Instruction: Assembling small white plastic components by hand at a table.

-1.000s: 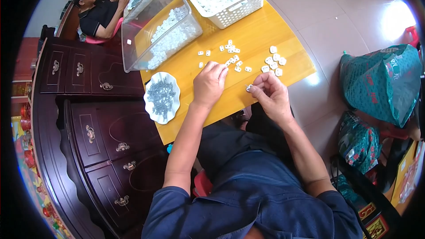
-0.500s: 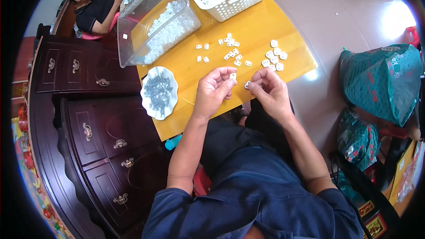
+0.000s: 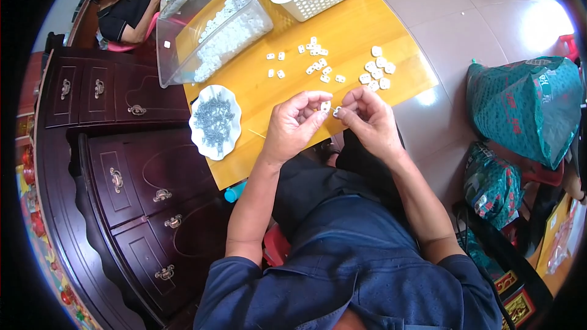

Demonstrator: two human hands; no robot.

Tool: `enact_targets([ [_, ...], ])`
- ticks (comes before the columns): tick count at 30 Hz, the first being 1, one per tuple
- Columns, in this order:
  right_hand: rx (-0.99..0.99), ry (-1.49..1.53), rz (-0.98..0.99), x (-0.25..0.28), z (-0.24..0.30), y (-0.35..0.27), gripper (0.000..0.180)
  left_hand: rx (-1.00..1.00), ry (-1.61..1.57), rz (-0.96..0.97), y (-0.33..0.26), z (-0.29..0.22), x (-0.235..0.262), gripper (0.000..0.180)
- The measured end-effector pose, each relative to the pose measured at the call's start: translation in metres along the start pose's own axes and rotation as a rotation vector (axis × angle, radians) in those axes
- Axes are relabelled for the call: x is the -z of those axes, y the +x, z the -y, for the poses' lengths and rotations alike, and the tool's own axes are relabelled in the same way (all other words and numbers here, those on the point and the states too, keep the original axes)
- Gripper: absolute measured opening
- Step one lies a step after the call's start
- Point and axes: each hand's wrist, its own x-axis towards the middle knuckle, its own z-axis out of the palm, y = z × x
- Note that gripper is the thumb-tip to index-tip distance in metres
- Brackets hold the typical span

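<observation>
Left hand (image 3: 295, 127) pinches a small white plastic piece (image 3: 325, 106) between thumb and fingertips, and the right hand (image 3: 370, 121) meets it from the other side, fingers curled narrow around something tiny at (image 3: 337, 110) that is too small to make out. To my eye the two parts are being fitted together; doing it well means keeping both hands close over the yellow table (image 3: 257, 101), holding the piece square, and pressing straight rather than at a slant. Beyond the fingertips lie loose white pieces (image 3: 318, 64), and a cluster (image 3: 376, 74) sits just past the right hand. Off to the left hand's outer side rests a white dish of small dark parts (image 3: 214, 120).
</observation>
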Motion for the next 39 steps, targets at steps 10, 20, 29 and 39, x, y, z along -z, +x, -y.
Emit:
enact_targets([
  [10,-0.004,-0.003,0.034,-0.001,0.002,-0.001,0.015,-0.004,0.138,0.083,0.001,-0.016,0.003,0.024],
  [20,-0.016,-0.018,0.047,-0.001,0.003,-0.001,0.014,-0.006,0.212,0.150,0.006,-0.018,0.006,0.024],
  [29,-0.153,0.293,0.082,-0.001,0.007,-0.001,0.018,-0.039,0.295,0.168,0.009,-0.027,0.004,0.027],
  [39,-0.207,0.423,-0.007,-0.006,0.004,-0.003,0.016,-0.081,0.334,0.179,0.011,-0.028,-0.004,0.028],
])
